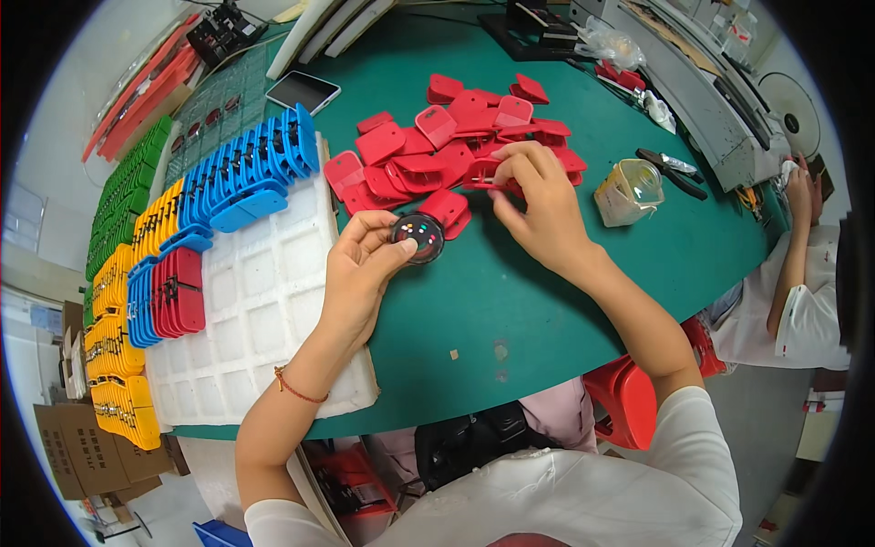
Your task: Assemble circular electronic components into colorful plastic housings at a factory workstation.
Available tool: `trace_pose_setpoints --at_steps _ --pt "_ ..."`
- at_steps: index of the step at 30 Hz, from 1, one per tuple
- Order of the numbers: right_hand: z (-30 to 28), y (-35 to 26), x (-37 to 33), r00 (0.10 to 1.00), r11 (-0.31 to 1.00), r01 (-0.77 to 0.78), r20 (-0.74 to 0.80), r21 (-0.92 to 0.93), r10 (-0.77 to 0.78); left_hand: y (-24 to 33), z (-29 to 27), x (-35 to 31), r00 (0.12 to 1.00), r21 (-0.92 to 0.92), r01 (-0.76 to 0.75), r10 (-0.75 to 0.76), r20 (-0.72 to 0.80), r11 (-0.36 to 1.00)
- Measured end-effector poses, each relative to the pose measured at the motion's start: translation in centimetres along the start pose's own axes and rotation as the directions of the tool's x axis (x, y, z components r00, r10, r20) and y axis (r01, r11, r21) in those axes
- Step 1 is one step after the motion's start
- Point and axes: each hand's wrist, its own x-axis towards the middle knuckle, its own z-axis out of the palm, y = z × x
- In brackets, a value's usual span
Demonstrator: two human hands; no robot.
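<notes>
My left hand (357, 269) grips a round black disc (418, 239) with small coloured spots on its face; the thumb presses on it. The pile of red plastic clips (447, 137) lies just beyond on the green table. At the near right side of this pile, my right hand (550, 214) has thumb and forefinger closed on a red clip (480, 173), which still touches its neighbours. One red clip (445, 210) lies next to the black disc. To the left, a white compartmented tray (264, 301) carries rows of blue clips (239, 173) and a few red ones (179, 292).
Yellow clips (123, 406) and green clips (125, 201) stand in rows further left. A phone (303, 92) lies behind the tray. On the right are a glue-stained jar (629, 193), black-handled pliers (673, 173) and a grey machine (693, 91). Another person's arm (795, 246) shows at far right.
</notes>
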Motion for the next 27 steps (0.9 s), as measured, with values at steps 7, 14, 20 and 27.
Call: trace_pose_setpoints --at_steps 7,14,20,27 --pt "-0.7 -1.0 0.4 0.939 0.571 -0.286 0.104 0.77 0.329 0.1 0.0 0.2 0.996 0.036 -0.072 0.073 -0.053 0.997" --pt "-0.4 -1.7 0.1 0.843 0.134 -0.429 0.343 0.893 0.414 0.2 0.3 0.2 0.995 0.012 -0.057 0.058 -0.078 0.998" --pt "0.3 -2.3 -0.3 0.838 0.139 -0.476 0.399 0.869 0.372 0.0 0.2 0.2 0.998 0.021 -0.046 0.047 -0.033 0.999" --pt "0.7 -2.1 -0.6 0.88 0.242 -0.456 0.394 0.856 0.264 -0.3 -0.3 0.1 0.989 0.106 -0.143 0.146 -0.016 0.984"
